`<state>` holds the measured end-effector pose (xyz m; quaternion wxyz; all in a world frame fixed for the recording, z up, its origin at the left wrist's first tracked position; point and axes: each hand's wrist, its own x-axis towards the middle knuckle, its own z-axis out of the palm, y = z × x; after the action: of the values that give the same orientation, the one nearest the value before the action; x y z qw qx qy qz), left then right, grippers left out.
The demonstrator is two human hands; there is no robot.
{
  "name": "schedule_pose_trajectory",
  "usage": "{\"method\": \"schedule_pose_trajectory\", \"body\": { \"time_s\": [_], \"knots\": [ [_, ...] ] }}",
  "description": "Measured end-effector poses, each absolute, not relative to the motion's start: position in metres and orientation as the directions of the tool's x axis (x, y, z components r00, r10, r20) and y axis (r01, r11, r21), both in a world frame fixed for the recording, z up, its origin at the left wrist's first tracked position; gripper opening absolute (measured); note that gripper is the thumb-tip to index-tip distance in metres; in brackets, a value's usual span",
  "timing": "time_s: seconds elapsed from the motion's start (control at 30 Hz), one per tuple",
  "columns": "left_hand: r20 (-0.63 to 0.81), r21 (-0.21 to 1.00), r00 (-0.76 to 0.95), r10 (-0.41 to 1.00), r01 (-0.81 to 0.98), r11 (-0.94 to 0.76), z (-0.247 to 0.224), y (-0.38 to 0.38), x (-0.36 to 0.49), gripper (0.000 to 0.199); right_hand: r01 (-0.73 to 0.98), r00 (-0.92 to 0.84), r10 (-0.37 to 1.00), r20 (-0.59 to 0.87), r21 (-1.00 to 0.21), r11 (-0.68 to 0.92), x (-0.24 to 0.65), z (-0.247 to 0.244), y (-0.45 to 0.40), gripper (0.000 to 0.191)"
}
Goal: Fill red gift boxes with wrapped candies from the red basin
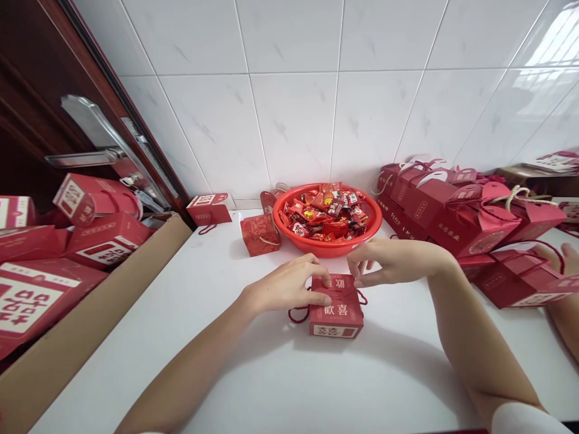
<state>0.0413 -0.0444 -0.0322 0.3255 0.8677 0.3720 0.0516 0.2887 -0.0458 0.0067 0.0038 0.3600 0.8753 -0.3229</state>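
A small red gift box point(337, 313) with white lettering lies on the white table point(253, 374), with dark red cord loops at its left and right sides. My left hand point(294, 283) rests on its top and left edge, thumb and fingers apart on the lid. Beside the box's upper right corner, my right hand point(384, 262) has its fingers bent down with the tips near the lid; whether they touch it is hard to tell. Just behind stands a red plastic basket point(325, 246) full of wrapped sweets point(332, 211).
Red boxes point(443, 208) are piled at the right, where another person's hand point(565, 259) touches one. A cardboard carton point(104, 289) with red boxes borders the left. Small boxes point(210, 211) stand near the tiled wall, beside a door handle point(85, 158).
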Motion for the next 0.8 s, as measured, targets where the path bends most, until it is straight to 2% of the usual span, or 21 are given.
{"method": "schedule_pose_trajectory", "body": {
  "time_s": [0.17,0.3,0.47,0.6,0.7,0.8],
  "knots": [
    [-0.170,0.642,0.742,0.649,0.583,-0.498,-0.035,-0.041,0.043,0.029,0.770,-0.622,0.727,-0.291,-0.398,0.499,0.283,-0.005,-0.042,0.020],
    [-0.105,0.600,0.694,0.712,0.615,-0.511,-0.041,-0.040,0.045,0.031,0.751,-0.653,0.684,-0.324,-0.391,0.532,0.283,-0.016,-0.029,0.021],
    [-0.103,0.595,0.621,0.777,0.664,-0.452,-0.046,-0.035,0.047,0.033,0.631,-0.762,0.552,-0.338,-0.578,0.517,0.290,-0.028,-0.005,0.039],
    [-0.100,0.655,0.599,0.795,0.641,-0.400,-0.049,-0.033,0.048,0.032,0.549,-0.804,0.485,-0.344,-0.743,0.383,0.295,-0.035,0.006,0.047],
    [-0.095,0.689,0.596,0.798,0.618,-0.379,-0.051,-0.031,0.048,0.031,0.527,-0.775,0.535,-0.337,-0.812,0.251,0.296,-0.037,0.009,0.042],
    [-0.061,0.689,0.576,0.815,0.615,-0.383,-0.053,-0.032,0.049,0.029,0.428,-0.723,0.647,-0.242,-0.892,0.144,0.295,-0.031,0.005,0.041]
  ]
}}
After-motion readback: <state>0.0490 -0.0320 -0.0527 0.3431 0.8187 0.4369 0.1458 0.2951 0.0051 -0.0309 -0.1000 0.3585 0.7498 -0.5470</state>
